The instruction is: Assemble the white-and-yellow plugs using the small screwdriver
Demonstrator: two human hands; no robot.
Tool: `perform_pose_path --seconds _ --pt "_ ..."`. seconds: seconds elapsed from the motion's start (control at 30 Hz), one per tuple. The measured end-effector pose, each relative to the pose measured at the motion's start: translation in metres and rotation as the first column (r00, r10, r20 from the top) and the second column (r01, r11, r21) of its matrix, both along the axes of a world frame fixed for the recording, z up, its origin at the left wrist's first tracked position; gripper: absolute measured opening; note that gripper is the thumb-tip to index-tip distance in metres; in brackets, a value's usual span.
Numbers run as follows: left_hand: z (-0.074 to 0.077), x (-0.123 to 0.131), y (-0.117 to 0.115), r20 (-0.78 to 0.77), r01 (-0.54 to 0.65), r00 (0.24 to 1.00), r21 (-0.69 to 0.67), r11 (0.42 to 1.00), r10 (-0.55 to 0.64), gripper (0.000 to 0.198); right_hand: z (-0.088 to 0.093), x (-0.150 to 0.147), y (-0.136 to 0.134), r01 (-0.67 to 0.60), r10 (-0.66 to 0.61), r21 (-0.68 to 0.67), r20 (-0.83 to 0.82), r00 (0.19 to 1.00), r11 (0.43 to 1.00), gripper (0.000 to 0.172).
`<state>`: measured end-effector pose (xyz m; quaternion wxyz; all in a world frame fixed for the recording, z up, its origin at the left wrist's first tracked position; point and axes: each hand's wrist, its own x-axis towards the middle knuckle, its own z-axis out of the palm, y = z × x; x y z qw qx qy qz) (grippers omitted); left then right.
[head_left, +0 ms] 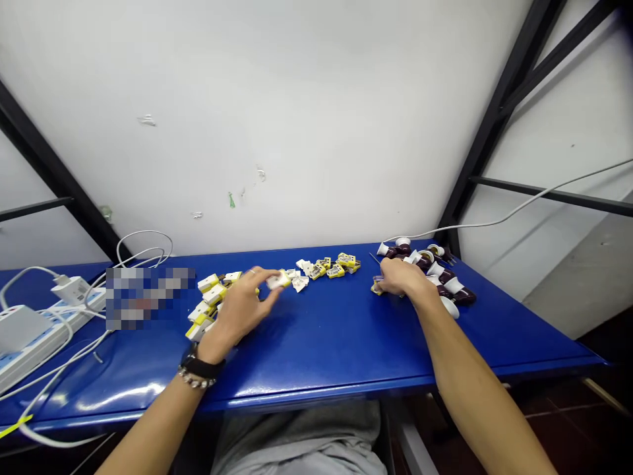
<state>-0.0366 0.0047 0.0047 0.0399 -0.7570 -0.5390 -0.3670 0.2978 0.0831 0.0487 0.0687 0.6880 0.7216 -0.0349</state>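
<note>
My left hand (244,300) pinches a small white-and-yellow plastic piece (279,280) between thumb and forefinger, above the blue table. Beside and partly behind that hand lies a pile of similar white-and-yellow blocks (212,294); some show metal prongs. My right hand (398,277) is closed, with a small yellow piece (376,286) at its fingertips. A thin dark rod (374,258) shows just beyond its fingers; whether the hand holds it I cannot tell. Between the hands lie loose white pieces (299,282) and several yellow pieces with metal inside (336,269).
Dark maroon lamp holders with white rims (457,287) are heaped at right. On the left stand a white power strip (84,305) with plugged-in adapters and loose white cables (49,376). Black metal frame posts (452,214) flank the blue table (321,356), with a white wall behind.
</note>
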Motion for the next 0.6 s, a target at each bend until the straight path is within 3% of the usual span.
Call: perform_pose_path --seconds 0.13,0.27,0.4,0.5,0.6 --pt "0.007 -0.047 0.002 -0.136 -0.296 0.949 -0.083 0.951 0.284 0.028 -0.003 -0.016 -0.005 -0.095 0.093 -0.029 -0.065 0.994 0.995 0.044" --pt "0.001 -0.071 0.001 -0.258 -0.407 0.902 -0.238 0.882 0.346 0.033 -0.010 -0.041 -0.017 -0.277 0.262 -0.065 -0.180 0.948 0.959 0.040" --pt "0.003 -0.058 0.001 -0.240 -0.323 0.928 -0.136 0.936 0.285 0.031 -0.014 -0.057 -0.026 -0.367 0.347 -0.032 -0.261 0.901 0.930 0.038" --pt "0.006 -0.029 0.008 -0.249 -0.140 0.962 -0.088 0.986 0.114 0.029 -0.017 -0.061 -0.027 -0.369 0.354 0.006 -0.297 0.887 0.929 0.039" --pt "0.002 0.005 0.022 -0.340 0.031 0.937 -0.159 0.987 -0.085 0.038 -0.022 -0.063 -0.026 -0.353 0.352 0.059 -0.325 0.877 0.934 0.036"
